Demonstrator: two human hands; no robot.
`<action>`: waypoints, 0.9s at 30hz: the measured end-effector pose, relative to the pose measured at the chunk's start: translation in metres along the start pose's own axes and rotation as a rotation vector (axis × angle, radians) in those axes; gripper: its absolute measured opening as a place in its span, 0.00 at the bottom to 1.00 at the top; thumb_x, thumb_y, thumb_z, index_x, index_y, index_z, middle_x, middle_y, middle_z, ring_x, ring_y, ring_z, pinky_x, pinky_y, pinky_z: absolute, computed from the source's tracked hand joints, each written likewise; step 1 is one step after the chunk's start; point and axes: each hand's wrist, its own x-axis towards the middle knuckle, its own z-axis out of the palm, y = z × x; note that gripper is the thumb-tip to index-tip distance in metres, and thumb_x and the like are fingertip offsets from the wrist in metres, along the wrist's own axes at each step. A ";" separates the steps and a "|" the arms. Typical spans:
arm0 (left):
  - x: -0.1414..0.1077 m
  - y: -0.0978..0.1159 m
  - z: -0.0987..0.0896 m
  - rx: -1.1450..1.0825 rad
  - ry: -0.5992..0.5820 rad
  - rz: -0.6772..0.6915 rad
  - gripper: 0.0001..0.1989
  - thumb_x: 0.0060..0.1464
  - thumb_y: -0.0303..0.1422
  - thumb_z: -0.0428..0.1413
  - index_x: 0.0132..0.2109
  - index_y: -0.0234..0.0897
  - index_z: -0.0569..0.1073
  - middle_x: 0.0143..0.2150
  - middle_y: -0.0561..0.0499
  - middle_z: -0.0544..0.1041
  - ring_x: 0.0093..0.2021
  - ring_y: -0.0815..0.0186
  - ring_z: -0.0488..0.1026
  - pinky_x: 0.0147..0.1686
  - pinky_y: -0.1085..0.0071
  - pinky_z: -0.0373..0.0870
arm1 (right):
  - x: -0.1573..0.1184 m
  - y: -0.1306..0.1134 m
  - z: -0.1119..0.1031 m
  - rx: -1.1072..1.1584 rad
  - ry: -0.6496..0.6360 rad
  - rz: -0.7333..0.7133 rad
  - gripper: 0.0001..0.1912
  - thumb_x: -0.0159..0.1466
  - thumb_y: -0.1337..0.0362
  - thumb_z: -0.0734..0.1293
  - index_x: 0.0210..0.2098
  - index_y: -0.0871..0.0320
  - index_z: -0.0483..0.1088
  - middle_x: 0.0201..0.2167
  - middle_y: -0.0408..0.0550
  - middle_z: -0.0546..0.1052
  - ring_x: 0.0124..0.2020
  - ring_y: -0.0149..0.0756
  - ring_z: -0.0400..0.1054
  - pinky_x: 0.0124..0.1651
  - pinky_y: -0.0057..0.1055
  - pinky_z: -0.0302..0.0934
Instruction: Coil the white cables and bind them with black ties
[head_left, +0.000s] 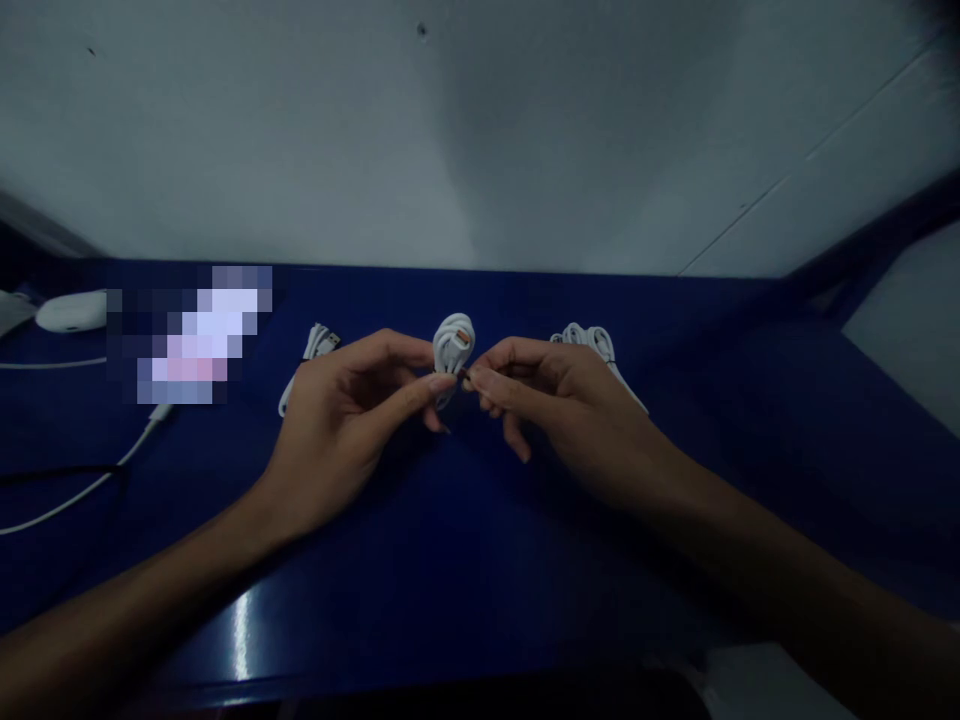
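Note:
A coiled white USB cable [453,335] is held upright above the blue table, its orange-lined plug facing me. My left hand [341,415] is closed on the bundle, pinching its lower part between thumb and fingers. Just to the right, my right hand [574,395] pinches a thin dark tie [466,376] at the bundle's side. How the tie runs around the cable is hidden by my fingers. Behind my left hand lies another bundled white USB cable [319,342], partly covered. More bundled white cable [589,338] lies behind my right hand.
On the left of the blue table [465,560] lies a blurred-out lit device [206,335] with a white charging cord [139,447] running from it. A white rounded case [73,311] sits beside it. A pale wall [337,140] rises behind the table's back edge.

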 end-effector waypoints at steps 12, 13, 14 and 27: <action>-0.003 -0.003 0.001 0.076 0.056 0.006 0.07 0.63 0.34 0.71 0.48 0.44 0.85 0.35 0.54 0.87 0.34 0.62 0.84 0.39 0.66 0.80 | -0.003 0.003 0.009 0.126 -0.017 0.103 0.14 0.76 0.56 0.70 0.37 0.57 0.75 0.31 0.42 0.74 0.23 0.28 0.64 0.23 0.27 0.64; -0.002 -0.002 0.002 0.061 0.065 -0.007 0.06 0.63 0.34 0.71 0.47 0.43 0.85 0.33 0.55 0.86 0.32 0.63 0.83 0.39 0.67 0.79 | -0.004 0.005 0.011 -0.007 0.053 -0.013 0.10 0.76 0.58 0.70 0.40 0.56 0.77 0.34 0.43 0.77 0.26 0.30 0.68 0.25 0.27 0.66; -0.002 -0.001 0.002 0.042 0.070 -0.020 0.05 0.63 0.34 0.71 0.45 0.42 0.85 0.31 0.55 0.85 0.31 0.64 0.83 0.38 0.68 0.79 | -0.005 0.008 0.012 -0.163 0.129 -0.142 0.06 0.76 0.60 0.71 0.44 0.55 0.77 0.37 0.45 0.79 0.30 0.32 0.72 0.27 0.28 0.68; 0.001 0.005 0.002 -0.184 -0.014 -0.232 0.07 0.64 0.35 0.70 0.38 0.38 0.84 0.24 0.53 0.82 0.26 0.66 0.81 0.33 0.72 0.79 | -0.002 0.032 0.006 -1.240 0.500 -1.019 0.11 0.76 0.73 0.68 0.46 0.49 0.77 0.39 0.48 0.83 0.34 0.39 0.76 0.31 0.37 0.70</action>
